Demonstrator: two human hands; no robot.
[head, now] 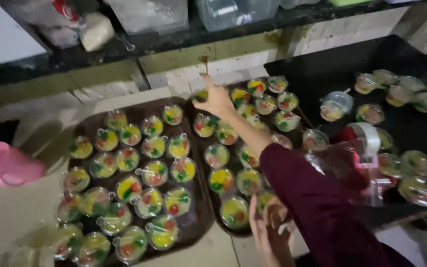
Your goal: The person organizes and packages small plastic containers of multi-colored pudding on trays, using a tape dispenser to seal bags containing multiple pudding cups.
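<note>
My right hand (217,99) reaches out in a maroon sleeve over the far end of the right brown tray (208,210). It pinches a thin small spoon (204,63) that points up, with a brown tip. Under it stand several small clear lidded cups of yellow, red and green dessert (222,180). My left hand (268,235) is low by the tray's near edge, next to a cup (234,212). Its fingers curl around something brownish and blurred. A second brown tray (199,217) to the left is packed with the same cups.
At the right, a black table (322,69) carries more lidded cups (336,104) and a white tape roll (370,140). A pink object (6,167) lies at the far left. A dark shelf (184,37) with clear plastic boxes and bags runs along the back.
</note>
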